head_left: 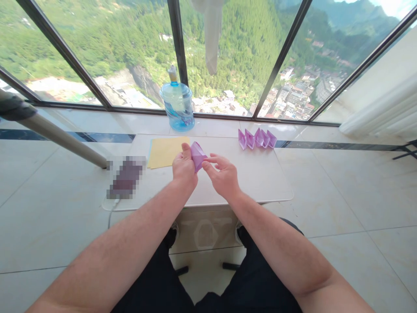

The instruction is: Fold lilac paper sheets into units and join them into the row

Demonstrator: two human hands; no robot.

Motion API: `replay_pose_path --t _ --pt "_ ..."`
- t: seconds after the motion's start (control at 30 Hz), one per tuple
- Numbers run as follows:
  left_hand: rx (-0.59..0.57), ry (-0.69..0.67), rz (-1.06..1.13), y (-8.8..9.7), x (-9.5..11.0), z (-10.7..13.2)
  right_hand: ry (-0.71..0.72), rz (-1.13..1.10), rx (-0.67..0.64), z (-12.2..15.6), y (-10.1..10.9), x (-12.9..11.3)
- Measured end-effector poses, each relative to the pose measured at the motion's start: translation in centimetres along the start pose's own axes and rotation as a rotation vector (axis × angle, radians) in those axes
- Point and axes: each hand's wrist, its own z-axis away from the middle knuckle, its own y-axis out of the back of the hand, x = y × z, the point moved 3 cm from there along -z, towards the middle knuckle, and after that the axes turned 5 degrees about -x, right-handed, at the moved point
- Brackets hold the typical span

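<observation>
A folded piece of purple paper [197, 155] is held up over the white table [257, 178]. My left hand [184, 165] grips it from the left, with the thumb raised along its edge. The fingertips of my right hand [223, 171] pinch its right corner. Part of the paper is hidden behind my left fingers. Toward the back right of the table stand several folded purple paper boats [257, 139] in a row. Just left of my left hand lies a stack of yellow paper sheets [166, 152], with a bluish edge showing beneath.
A blue water jug [178, 104] stands behind the table by the window. At the table's left, a blurred-out dark object [126, 177] lies with a cable [110, 215] running off the front. A grey pole [65, 137] slants in from the left.
</observation>
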Motion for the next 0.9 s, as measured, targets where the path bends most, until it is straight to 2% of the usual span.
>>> replay_pose_path --t 0.13,0.27,0.4,0.5,0.63,0.77,0.9 --pt "-0.046 -0.036 0.008 -0.3 -0.7 0.5 -0.14 -0.23 0.002 -0.5 -0.4 0.7" --pt "-0.059 -0.025 -0.001 -0.5 -1.3 0.9 -0.172 -0.311 0.048 -0.8 -0.3 1.1" --pt "-0.089 0.006 -0.027 -0.5 -1.1 1.0 -0.223 -0.345 0.071 -1.3 0.3 1.3" --pt "-0.17 -0.01 -0.097 -0.5 0.0 0.8 -0.213 -0.264 0.021 -1.7 1.2 1.2" --pt "-0.363 -0.148 -0.315 -0.6 2.1 0.5 -0.147 -0.115 -0.138 -2.2 2.5 1.2" --pt "-0.517 -0.064 -0.48 -0.3 2.2 0.4 -0.117 -0.098 -0.17 -2.4 3.4 1.7" --pt "-0.556 -0.004 -0.449 -0.1 1.4 0.7 -0.11 -0.114 -0.152 -2.6 3.5 1.7"
